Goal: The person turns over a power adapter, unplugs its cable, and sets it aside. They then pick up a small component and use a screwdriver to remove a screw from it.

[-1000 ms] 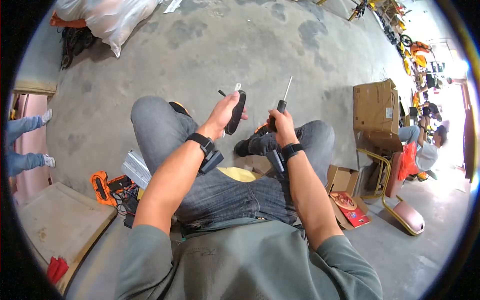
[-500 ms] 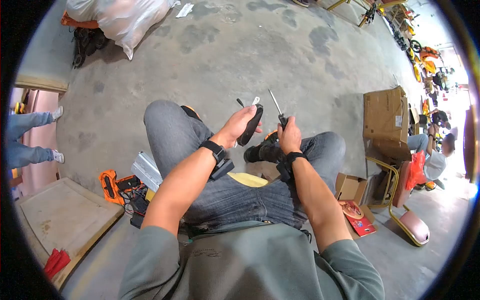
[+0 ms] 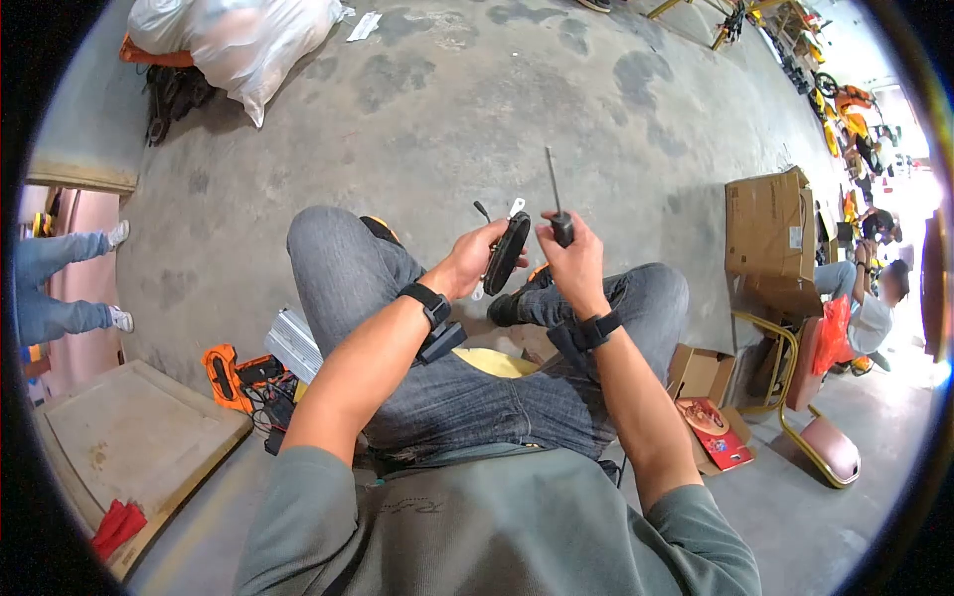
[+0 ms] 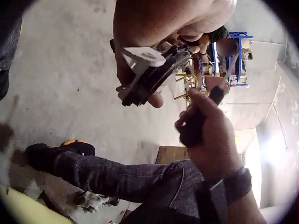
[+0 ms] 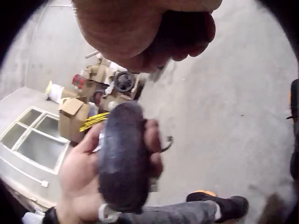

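Observation:
My left hand (image 3: 469, 260) grips a long, rounded black part (image 3: 508, 256) with pale tabs at its ends and a short dark cable. Close up in the right wrist view, the smooth dark back of this black part (image 5: 122, 158) shows, with fingers curled round its side. In my right hand (image 3: 580, 263) is a screwdriver, held by its black handle (image 3: 563, 230). Its thin metal shaft points away from my body, clear of the black part. The right hand is just to the right of the part, with a gap between them. In the right wrist view, the screwdriver is mostly hidden.
Bent legs in grey jeans (image 3: 343, 268) lie beneath both hands. An orange-and-black tool (image 3: 231, 377) and a ribbed metal box (image 3: 294, 341) are at the left. On the right stand a large cardboard box (image 3: 765, 228), a small open carton (image 3: 701, 372) and a chair (image 3: 795, 377). Other people are at both sides.
The right hand has come nearer the black part, and the screwdriver's shaft has swung from slanting right, to slanting left, to nearly straight away from me. The left hand keeps its hold.

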The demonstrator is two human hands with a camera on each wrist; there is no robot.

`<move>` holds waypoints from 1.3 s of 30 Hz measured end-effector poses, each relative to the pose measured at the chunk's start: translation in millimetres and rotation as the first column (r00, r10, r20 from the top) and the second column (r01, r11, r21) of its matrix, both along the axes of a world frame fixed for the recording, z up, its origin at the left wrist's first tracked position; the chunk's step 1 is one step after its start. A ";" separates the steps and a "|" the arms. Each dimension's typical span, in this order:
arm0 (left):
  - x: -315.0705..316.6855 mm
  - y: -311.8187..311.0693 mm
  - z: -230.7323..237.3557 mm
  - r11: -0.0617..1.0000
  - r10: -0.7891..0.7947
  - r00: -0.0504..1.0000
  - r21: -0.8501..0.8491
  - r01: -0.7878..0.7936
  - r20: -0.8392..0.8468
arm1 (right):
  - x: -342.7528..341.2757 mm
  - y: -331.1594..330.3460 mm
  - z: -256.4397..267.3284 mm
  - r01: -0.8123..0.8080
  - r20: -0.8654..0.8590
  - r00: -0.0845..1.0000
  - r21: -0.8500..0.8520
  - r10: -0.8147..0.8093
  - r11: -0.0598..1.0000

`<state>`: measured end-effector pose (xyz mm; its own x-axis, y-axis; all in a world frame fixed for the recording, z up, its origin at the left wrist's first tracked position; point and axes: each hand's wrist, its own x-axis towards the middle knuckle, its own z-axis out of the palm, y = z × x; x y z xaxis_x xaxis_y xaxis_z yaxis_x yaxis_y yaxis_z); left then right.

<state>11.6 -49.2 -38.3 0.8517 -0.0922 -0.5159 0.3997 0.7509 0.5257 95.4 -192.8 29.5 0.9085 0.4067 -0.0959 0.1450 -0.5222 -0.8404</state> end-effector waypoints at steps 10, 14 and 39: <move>0.8 -2.7 -4.3 0.999 0.004 0.989 0.039 -0.010 0.146 | -2.4 18.4 -11.4 -0.178 0.320 0.920 -0.176 0.227 0.968; 0.9 -4.1 2.2 0.998 0.039 0.990 0.040 -0.045 0.136 | -3.0 20.0 -9.4 -0.194 0.286 0.927 -0.190 0.243 0.962; -4.5 21.0 -16.5 0.954 0.299 0.946 0.075 -0.292 -0.125 | 47.2 -39.7 -132.6 -0.009 -0.227 0.969 -0.416 -0.094 0.909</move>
